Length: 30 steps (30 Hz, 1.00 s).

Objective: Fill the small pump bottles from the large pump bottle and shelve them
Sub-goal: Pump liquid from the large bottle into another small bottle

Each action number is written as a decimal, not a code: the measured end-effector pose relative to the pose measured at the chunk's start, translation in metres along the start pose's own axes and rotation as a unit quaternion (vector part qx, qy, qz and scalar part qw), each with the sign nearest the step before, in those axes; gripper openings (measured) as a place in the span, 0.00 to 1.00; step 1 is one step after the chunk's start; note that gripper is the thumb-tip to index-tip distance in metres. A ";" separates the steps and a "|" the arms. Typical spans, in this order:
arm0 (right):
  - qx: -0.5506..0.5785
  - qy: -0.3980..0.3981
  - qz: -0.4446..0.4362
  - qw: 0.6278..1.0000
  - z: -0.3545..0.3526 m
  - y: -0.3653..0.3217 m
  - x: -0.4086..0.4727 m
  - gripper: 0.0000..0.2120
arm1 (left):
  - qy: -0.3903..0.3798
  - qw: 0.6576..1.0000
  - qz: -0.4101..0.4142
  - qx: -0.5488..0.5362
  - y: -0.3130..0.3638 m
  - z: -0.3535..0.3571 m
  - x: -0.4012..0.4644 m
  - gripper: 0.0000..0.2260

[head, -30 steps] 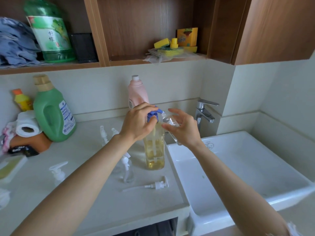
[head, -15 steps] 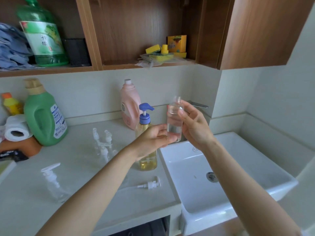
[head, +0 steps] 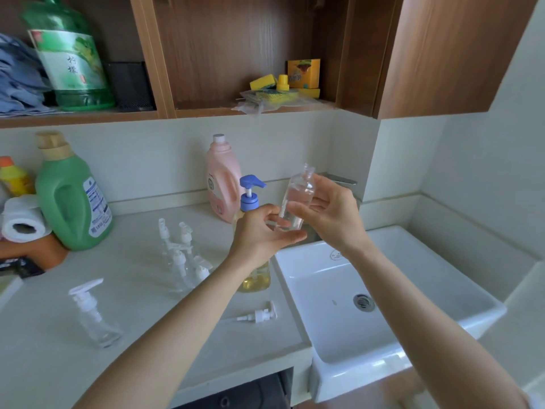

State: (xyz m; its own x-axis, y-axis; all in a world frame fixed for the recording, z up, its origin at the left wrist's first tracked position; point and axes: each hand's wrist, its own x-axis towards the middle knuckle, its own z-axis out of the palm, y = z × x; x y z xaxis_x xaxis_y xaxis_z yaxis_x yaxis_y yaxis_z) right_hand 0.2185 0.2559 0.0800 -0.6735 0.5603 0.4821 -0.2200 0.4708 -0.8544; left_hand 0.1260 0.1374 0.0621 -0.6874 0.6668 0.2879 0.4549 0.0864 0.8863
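Head view of a counter (head: 141, 343) with a sink (head: 413, 329) at its right end. Both hands meet above the near-left corner of the sink. The right hand (head: 330, 214) grips a small clear bottle (head: 295, 202), uncapped and tilted slightly right at the top, with thumb and fingers around its body. The left hand (head: 262, 231) is cupped under and beside the bottle's base, fingertips touching its lower part; both hands are thus closed on the same bottle. Whether it holds liquid cannot be told.

The large pump bottle (head: 252, 278), blue pump head on top and yellow liquid low in its body, stands upright on the counter just left of the sink, partly hidden behind the left wrist. A loose white pump (head: 259, 314) lies flat on the counter near this bottle, on its near side. A cluster of small clear bottles with white pumps (head: 180, 252) stands left of the large bottle; their exact number cannot be told. 1 more small bottle with pump (head: 91, 314) stands alone, nearer and further left.

Against the far wall stand a pink bottle (head: 222, 178) and a green jug (head: 70, 193); a paper roll (head: 22, 222) lies at far left. The wooden shelf (head: 250, 109) above carries yellow sponges (head: 265, 82).
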 end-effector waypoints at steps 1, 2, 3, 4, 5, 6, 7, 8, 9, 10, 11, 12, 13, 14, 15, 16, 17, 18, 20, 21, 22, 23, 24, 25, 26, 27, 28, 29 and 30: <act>0.009 0.015 0.008 1.000 -0.001 0.001 0.001 0.22 | -0.015 1.000 -0.002 0.002 0.001 -0.005 0.003 0.23; 0.018 0.026 0.016 0.999 -0.002 0.004 0.002 0.21 | -0.033 0.999 -0.007 0.000 0.001 -0.012 0.005 0.24; 0.024 0.032 0.024 0.999 -0.002 0.007 0.003 0.20 | -0.048 0.999 -0.011 0.001 0.000 -0.019 0.008 0.25; 0.033 0.036 0.031 0.998 -0.002 0.011 0.005 0.20 | -0.055 0.998 -0.014 0.004 -0.002 -0.025 0.011 0.26; 0.041 0.040 0.043 0.997 -0.001 0.014 0.005 0.20 | -0.045 0.999 -0.009 0.008 -0.005 -0.031 0.014 0.23; 0.044 0.045 0.052 0.997 -0.002 0.017 0.006 0.21 | -0.017 1.000 0.006 0.011 -0.006 -0.035 0.016 0.20; 0.041 0.046 0.057 0.996 -0.002 0.019 0.007 0.20 | 0.029 0.999 0.033 0.024 -0.007 -0.039 0.018 0.16; 0.034 0.044 0.061 0.997 -0.002 0.022 0.008 0.19 | 0.086 0.992 0.074 0.050 -0.008 -0.044 0.022 0.12; 0.017 0.036 0.065 0.997 -0.001 0.024 0.009 0.18 | 0.138 0.978 0.129 0.092 -0.008 -0.047 0.026 0.10; -0.010 0.028 0.068 0.997 0.002 0.026 0.011 0.18 | 0.170 0.957 0.187 0.141 -0.010 -0.052 0.032 0.10; -0.045 0.020 0.070 0.996 0.005 0.027 0.012 0.20 | 0.174 0.938 0.231 0.192 -0.011 -0.055 0.039 0.11; -0.074 0.012 0.070 0.995 0.010 0.029 0.013 0.24 | 0.160 0.925 0.253 0.234 -0.014 -0.059 0.046 0.14; -0.097 0.006 0.069 0.993 0.015 0.031 0.014 0.28 | 0.131 0.920 0.258 0.265 -0.015 -0.061 0.052 0.16; -0.118 0.000 0.067 0.991 0.020 0.032 0.016 0.30 | 0.099 0.918 0.254 0.287 -0.017 -0.063 0.057 0.18; -0.138 -0.005 0.067 0.988 0.025 0.032 0.017 0.30 | 0.071 0.917 0.251 0.302 -0.017 -0.063 0.061 0.18; -0.155 -0.009 0.067 0.986 0.030 0.032 0.018 0.28 | 0.051 0.917 0.250 0.308 -0.018 -0.063 0.063 0.19; -0.164 -0.013 0.065 0.984 0.033 0.033 0.017 0.26 | 0.040 0.918 0.250 0.306 -0.020 -0.062 0.063 0.19; -0.169 -0.016 0.064 0.983 0.037 0.034 0.018 0.25 | 0.040 0.920 0.252 0.298 -0.021 -0.062 0.064 0.19; -0.185 -0.017 0.060 0.981 0.041 0.035 0.019 0.24 | 0.053 0.926 0.259 0.271 -0.024 -0.062 0.066 0.21; -0.189 -0.018 0.059 0.980 0.042 0.037 0.021 0.24 | 0.061 0.928 0.262 0.259 -0.025 -0.062 0.066 0.21; -0.189 -0.017 0.060 0.980 0.043 0.038 0.022 0.24 | 0.067 0.928 0.264 0.252 -0.025 -0.061 0.066 0.22; -0.189 -0.018 0.061 0.980 0.043 0.039 0.023 0.24 | 0.071 0.929 0.264 0.247 -0.026 -0.060 0.066 0.22; -0.191 -0.019 0.062 0.979 0.044 0.040 0.024 0.25 | 0.074 0.930 0.265 0.242 -0.026 -0.058 0.066 0.21; -0.194 -0.020 0.062 0.979 0.044 0.041 0.025 0.25 | 0.077 0.931 0.268 0.237 -0.027 -0.057 0.066 0.21; -0.197 -0.022 0.062 0.978 0.044 0.042 0.026 0.26 | 0.079 0.931 0.272 0.233 -0.028 -0.056 0.067 0.21; -0.200 -0.022 0.065 0.977 0.045 0.043 0.026 0.26 | 0.082 0.930 0.277 0.229 -0.029 -0.055 0.067 0.21; -0.204 -0.021 0.068 0.976 0.044 0.041 0.025 0.26 | 0.086 0.928 0.283 0.226 -0.029 -0.055 0.066 0.21; -0.209 -0.019 0.072 0.975 0.045 0.042 0.026 0.27 | 0.089 0.928 0.286 0.219 -0.031 -0.055 0.067 0.21; -0.215 -0.016 0.073 0.974 0.045 0.042 0.027 0.27 | 0.092 0.929 0.289 0.211 -0.032 -0.055 0.067 0.21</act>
State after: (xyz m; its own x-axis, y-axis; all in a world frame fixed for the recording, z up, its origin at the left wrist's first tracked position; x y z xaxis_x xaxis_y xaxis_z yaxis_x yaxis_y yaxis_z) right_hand 0.1596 0.2604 0.0479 -0.6988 0.6245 0.3487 0.1909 0.6327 -0.7505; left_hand 0.0340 0.1389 0.0733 -0.3273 0.5580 0.7625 0.9326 0.0612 0.3556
